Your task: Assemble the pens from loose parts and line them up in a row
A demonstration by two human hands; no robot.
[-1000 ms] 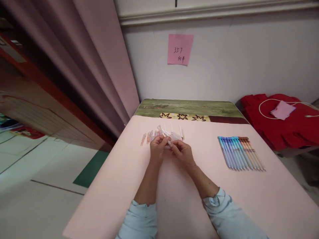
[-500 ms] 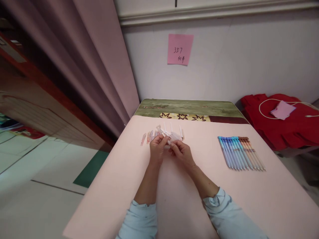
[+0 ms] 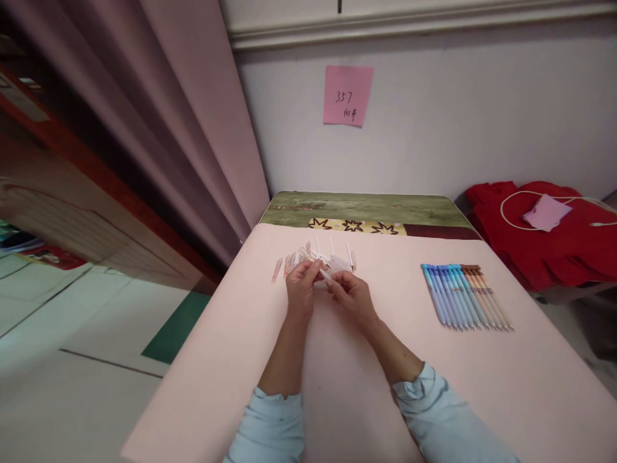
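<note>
Light blue sleeves [image 3: 277, 421]: two, pushed up the forearms, nearest to my view.
Right hand [image 3: 355, 296]: grasping; thumb and fingertips pinch the lower end of a pale, slender, translucent tube-like piece [image 3: 326, 275].
Left hand [image 3: 301, 286]: grasping; fingertips pinch the upper end of that same piece.
Tube-like piece: one seen, tilted between both hands above the pale pink-covered tabletop [image 3: 231, 386]; whether it is one part or two joined, I cannot tell.
Change noted: within the last half second the left hand has drawn slightly left, the right almost unmoved; the gap between fingertips is wider and more of the piece shows. I read this as continued two-handed work on it; neither hand has let go.
Slim pens, right side: about a dozen, side by side; brown-topped, cream-bodied pens [image 3: 486, 296], four or five; the rest blue-topped pens [image 3: 446, 299]. Tips too close for a firm count.
Clear printed strips [image 3: 276, 270]: at least three left of the hands; overlap prevents an exact figure.
Clear plastic pieces [image 3: 340, 262]: a small cluster just beyond the fingers, number not determinable.
Thin white rods [image 3: 331, 245]: three, behind the hands.
Pink paper note [image 3: 348, 96]: one, on the wall.
</note>
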